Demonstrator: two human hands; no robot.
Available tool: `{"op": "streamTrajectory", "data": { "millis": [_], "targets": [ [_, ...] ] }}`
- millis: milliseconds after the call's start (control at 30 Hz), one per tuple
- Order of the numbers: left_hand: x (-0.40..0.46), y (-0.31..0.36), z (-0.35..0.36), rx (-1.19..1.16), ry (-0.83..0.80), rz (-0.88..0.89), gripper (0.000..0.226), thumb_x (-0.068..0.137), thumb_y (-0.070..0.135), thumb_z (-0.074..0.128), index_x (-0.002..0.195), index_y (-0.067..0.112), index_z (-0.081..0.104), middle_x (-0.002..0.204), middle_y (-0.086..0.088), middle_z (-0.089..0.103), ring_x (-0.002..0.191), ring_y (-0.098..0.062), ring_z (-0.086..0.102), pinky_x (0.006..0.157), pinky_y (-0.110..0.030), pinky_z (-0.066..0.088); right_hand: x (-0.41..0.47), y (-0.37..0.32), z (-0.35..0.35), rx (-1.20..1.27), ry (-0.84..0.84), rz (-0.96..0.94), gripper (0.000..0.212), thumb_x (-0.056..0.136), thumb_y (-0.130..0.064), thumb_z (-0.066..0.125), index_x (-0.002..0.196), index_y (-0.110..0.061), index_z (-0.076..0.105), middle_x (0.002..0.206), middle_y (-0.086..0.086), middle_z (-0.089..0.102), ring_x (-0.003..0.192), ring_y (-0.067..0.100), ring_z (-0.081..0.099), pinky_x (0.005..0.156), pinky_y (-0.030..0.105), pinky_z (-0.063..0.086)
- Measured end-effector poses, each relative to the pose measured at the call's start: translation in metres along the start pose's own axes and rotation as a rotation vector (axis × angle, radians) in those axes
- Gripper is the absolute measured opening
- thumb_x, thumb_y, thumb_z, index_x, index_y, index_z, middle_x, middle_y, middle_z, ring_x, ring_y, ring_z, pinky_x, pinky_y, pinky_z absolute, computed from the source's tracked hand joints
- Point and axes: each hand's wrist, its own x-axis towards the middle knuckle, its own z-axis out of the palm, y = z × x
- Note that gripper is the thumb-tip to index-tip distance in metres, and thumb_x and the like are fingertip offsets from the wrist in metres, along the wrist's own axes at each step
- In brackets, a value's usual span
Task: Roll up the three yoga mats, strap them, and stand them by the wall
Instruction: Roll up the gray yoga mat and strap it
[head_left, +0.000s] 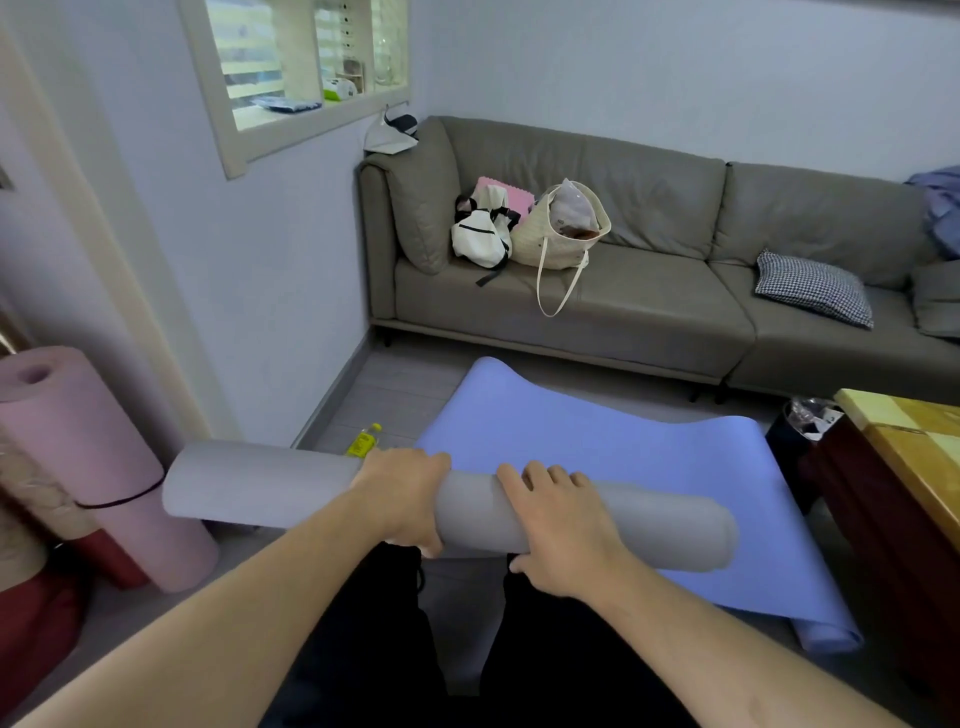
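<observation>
A rolled grey yoga mat (265, 483) is held level in front of me, above my legs. My left hand (410, 493) wraps around its middle, and my right hand (566, 525) grips it just to the right. No strap shows on the grey roll. A blue mat (597, 447) lies unrolled on the floor beneath, its near right end curled. A rolled pink mat (88, 457) leans at the left wall, upright and tilted, with a dark strap around it.
A grey sofa (675, 317) with bags and a checked cushion stands along the far wall. A wooden table (909, 441) is at the right, with a dark bin beside it. A yellow bottle (363, 441) lies on the floor near the left wall.
</observation>
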Motion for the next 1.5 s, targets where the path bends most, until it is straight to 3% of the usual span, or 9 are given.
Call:
{"op": "streamTrajectory", "data": {
  "millis": [133, 233, 500, 700, 967, 1067, 1300, 1400, 1500],
  "targets": [
    [-0.006, 0.005, 0.022, 0.102, 0.148, -0.020, 0.075, 0.062, 0.051, 0.079, 0.121, 0.025, 0.042, 0.120, 0.001, 0.056, 0.113, -0.026, 0.056, 0.095, -0.043, 0.042, 0.010, 0.003, -0.009, 0.076, -0.054, 0.022, 0.077, 0.070, -0.031, 0.077, 0.134, -0.024, 0.034, 0.116, 0.002, 0.053, 0.101, 0.031, 0.057, 0.077, 0.042, 0.037],
    [-0.007, 0.006, 0.032, 0.140, 0.213, -0.045, 0.075, 0.067, 0.047, 0.079, 0.127, 0.025, 0.041, 0.125, 0.001, 0.056, 0.118, -0.027, 0.055, 0.104, -0.045, 0.039, 0.017, 0.007, -0.018, 0.133, -0.126, 0.016, 0.073, 0.069, -0.030, 0.077, 0.129, -0.027, 0.034, 0.112, -0.001, 0.052, 0.095, 0.028, 0.054, 0.074, 0.040, 0.039],
    [-0.006, -0.001, 0.027, 0.092, 0.243, -0.014, 0.060, 0.068, 0.048, 0.072, 0.118, 0.028, 0.045, 0.118, 0.006, 0.060, 0.112, -0.026, 0.058, 0.095, -0.044, 0.039, 0.009, 0.001, -0.001, 0.034, 0.027, 0.025, 0.092, 0.073, -0.049, 0.081, 0.146, -0.022, 0.033, 0.120, 0.004, 0.056, 0.104, 0.032, 0.058, 0.087, 0.046, 0.044],
    [-0.005, -0.006, -0.008, 0.081, 0.290, 0.010, 0.057, 0.064, 0.052, 0.073, 0.109, 0.030, 0.045, 0.108, 0.008, 0.057, 0.103, -0.024, 0.059, 0.087, -0.041, 0.038, 0.019, 0.017, -0.038, 0.068, 0.067, 0.018, 0.068, 0.074, -0.038, 0.073, 0.130, -0.028, 0.036, 0.107, -0.001, 0.054, 0.092, 0.029, 0.055, 0.073, 0.041, 0.038],
    [-0.014, -0.007, -0.026, -0.065, 0.003, 0.053, 0.057, 0.055, 0.049, 0.080, 0.101, 0.032, 0.051, 0.090, 0.008, 0.062, 0.078, -0.018, 0.060, 0.060, -0.033, 0.038, 0.018, 0.019, -0.062, 0.186, -0.201, -0.005, 0.058, 0.063, -0.039, 0.078, 0.105, -0.032, 0.040, 0.090, -0.008, 0.055, 0.078, 0.019, 0.057, 0.061, 0.034, 0.044],
    [-0.013, -0.005, -0.010, -0.066, -0.064, 0.063, 0.063, 0.056, 0.051, 0.083, 0.106, 0.030, 0.051, 0.096, 0.007, 0.062, 0.084, -0.020, 0.062, 0.063, -0.034, 0.043, 0.017, 0.015, -0.050, 0.235, -0.321, -0.018, 0.067, 0.063, -0.045, 0.084, 0.114, -0.031, 0.045, 0.094, -0.008, 0.057, 0.086, 0.022, 0.058, 0.066, 0.036, 0.046],
    [-0.011, 0.002, 0.019, 0.055, 0.092, 0.059, 0.073, 0.057, 0.055, 0.076, 0.115, 0.030, 0.040, 0.115, 0.006, 0.057, 0.109, -0.025, 0.059, 0.090, -0.043, 0.043, 0.030, 0.020, -0.043, 0.341, -0.428, -0.014, 0.077, 0.060, -0.051, 0.091, 0.121, -0.035, 0.047, 0.102, -0.011, 0.059, 0.095, 0.021, 0.061, 0.071, 0.036, 0.048],
    [-0.010, 0.003, 0.016, 0.004, 0.088, 0.046, 0.065, 0.055, 0.056, 0.075, 0.104, 0.032, 0.039, 0.105, 0.009, 0.060, 0.101, -0.024, 0.062, 0.088, -0.041, 0.045, 0.025, 0.019, -0.041, 0.334, -0.386, -0.001, 0.076, 0.063, -0.054, 0.089, 0.123, -0.034, 0.046, 0.098, -0.011, 0.054, 0.092, 0.022, 0.059, 0.069, 0.035, 0.045],
    [-0.004, 0.000, 0.004, -0.027, 0.024, 0.030, 0.064, 0.055, 0.055, 0.079, 0.104, 0.031, 0.044, 0.097, 0.009, 0.062, 0.091, -0.022, 0.063, 0.080, -0.038, 0.048, 0.013, 0.012, -0.034, 0.219, -0.220, -0.002, 0.084, 0.066, -0.059, 0.084, 0.132, -0.034, 0.038, 0.115, -0.005, 0.052, 0.104, 0.026, 0.058, 0.080, 0.040, 0.047]
  ]
}}
